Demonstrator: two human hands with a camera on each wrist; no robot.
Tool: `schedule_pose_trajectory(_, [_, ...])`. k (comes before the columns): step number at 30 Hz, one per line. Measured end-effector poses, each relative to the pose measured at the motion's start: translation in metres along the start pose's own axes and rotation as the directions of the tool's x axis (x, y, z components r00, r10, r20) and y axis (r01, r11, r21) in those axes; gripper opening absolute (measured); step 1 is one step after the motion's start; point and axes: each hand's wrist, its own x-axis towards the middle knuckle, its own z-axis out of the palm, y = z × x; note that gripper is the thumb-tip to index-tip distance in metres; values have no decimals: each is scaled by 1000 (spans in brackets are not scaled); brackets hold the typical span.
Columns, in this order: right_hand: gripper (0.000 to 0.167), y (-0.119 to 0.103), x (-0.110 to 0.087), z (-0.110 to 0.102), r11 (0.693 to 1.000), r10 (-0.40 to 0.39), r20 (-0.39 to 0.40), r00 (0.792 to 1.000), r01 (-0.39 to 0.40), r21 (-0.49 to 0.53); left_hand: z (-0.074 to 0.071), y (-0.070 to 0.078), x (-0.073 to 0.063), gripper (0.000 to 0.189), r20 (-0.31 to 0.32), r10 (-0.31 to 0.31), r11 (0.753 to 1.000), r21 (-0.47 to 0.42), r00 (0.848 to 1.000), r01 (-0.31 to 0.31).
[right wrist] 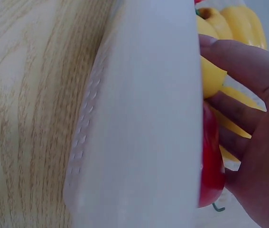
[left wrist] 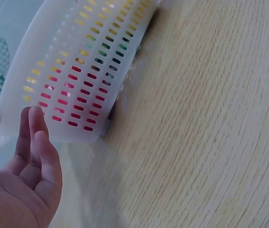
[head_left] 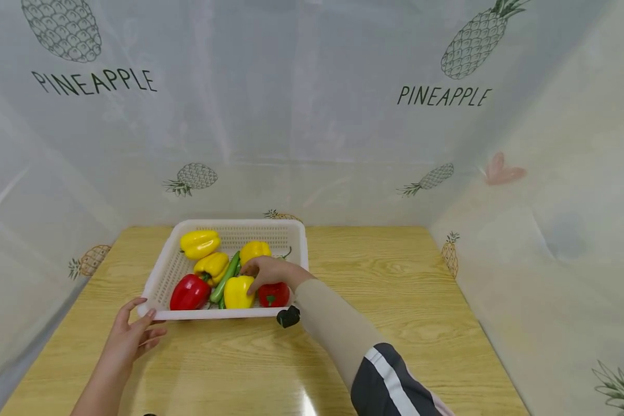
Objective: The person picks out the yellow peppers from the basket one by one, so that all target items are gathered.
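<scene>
A white plastic basket (head_left: 223, 314) holds yellow and red bell peppers and long green peppers. My left hand (head_left: 130, 335) holds the basket's front left corner with thumb and forefinger. In the left wrist view, its other fingers (left wrist: 49, 161) are bent loosely beside the slotted wall. My right hand (head_left: 273, 271) reaches over the front rim and grips the front yellow bell pepper (head_left: 237, 293) between thumb and fingers. Right beside that hand lies a red bell pepper (head_left: 273, 295). In the right wrist view, the basket rim (right wrist: 148, 114) hides part of the gripped yellow pepper (right wrist: 211, 78).
At the basket's left are another red bell pepper (head_left: 189, 292) and two yellow ones, one a yellow bell pepper (head_left: 200, 244) at the back. A long green pepper (head_left: 225, 278) lies mid-basket. Beneath is a wood-grain table (head_left: 385, 271), with a pineapple-print sheet (head_left: 312, 115) behind.
</scene>
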Motion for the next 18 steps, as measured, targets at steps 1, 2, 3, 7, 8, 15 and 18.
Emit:
schedule_pose_trajectory(1, [50,0,1,0,1000,5,5,1000,-5,0,0,-1,0,28,0,1,1000,1,1000,-1])
schedule_pose_trajectory(2, [49,0,1,0,1000,8,11,1000,-8,2,0,-1,0,28,-3,3,1000,2,1000,-3])
schedule_pose_trajectory(3, [49,1,1,1,1000,12,16,1000,-12,9,0,-2,0,28,-2,6,1000,1,1000,-6])
schedule_pose_trajectory(7, [48,1,4,0,999,24,37,999,-25,30,-1,-3,1,28,6,22,1000,-11,1000,-22])
schedule_pose_trajectory(8, [48,2,4,0,999,28,43,999,-30,34,-1,-3,1,28,8,24,1000,-11,1000,-24])
schedule_pose_trajectory(15, [50,7,8,0,998,44,65,997,-47,51,-1,-4,1,29,3,34,999,-2,999,-34])
schedule_pose_trajectory(18, [48,10,10,1,996,44,64,997,-49,75,-1,-4,1,29,4,44,999,-6,999,-44])
